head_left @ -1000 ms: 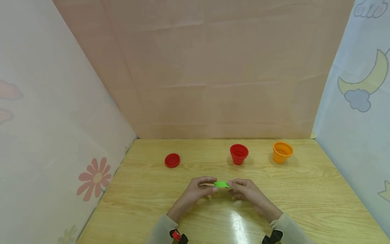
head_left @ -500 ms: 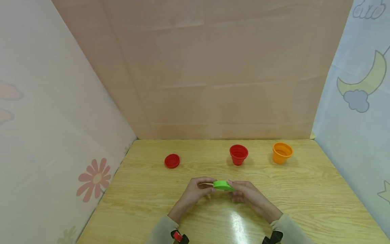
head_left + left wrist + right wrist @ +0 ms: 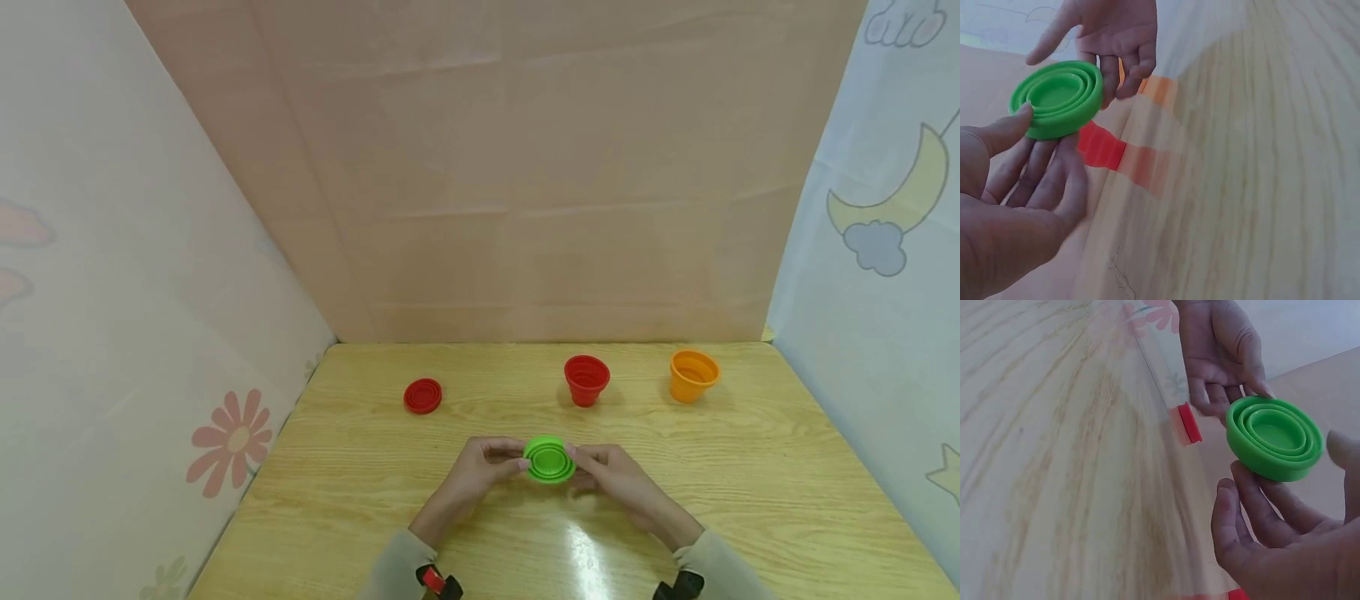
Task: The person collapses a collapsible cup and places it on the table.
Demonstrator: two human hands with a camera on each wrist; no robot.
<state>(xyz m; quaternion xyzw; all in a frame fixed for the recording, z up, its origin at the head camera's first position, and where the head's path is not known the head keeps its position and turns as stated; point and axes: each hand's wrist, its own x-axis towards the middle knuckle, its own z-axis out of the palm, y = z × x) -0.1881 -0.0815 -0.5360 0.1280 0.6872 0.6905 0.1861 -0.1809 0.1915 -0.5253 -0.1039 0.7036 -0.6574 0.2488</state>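
Observation:
A green collapsible cup [image 3: 550,460], folded flat into rings, is held above the table with its ringed side toward the head camera. My left hand [image 3: 483,471] pinches its left edge, thumb [image 3: 1015,128] on the rim and fingers beneath. At the cup's other side is my right hand [image 3: 617,481]. In the right wrist view the right thumb [image 3: 1342,450] stands apart from the rim, while the fingers [image 3: 1266,506] lie loosely under or beside the cup; whether they touch it is hard to tell.
Beyond the hands, a folded red collapsible cup [image 3: 423,396] lies at the left on the wooden table [image 3: 337,483]. An expanded red cup [image 3: 587,381] and an expanded orange cup [image 3: 693,376] stand upright toward the back right. Fabric walls [image 3: 525,167] enclose the back and sides.
The green cup has tilted from edge-on to showing its ringed face to the head camera. Both hands stay in nearly the same place; the other cups have not moved.

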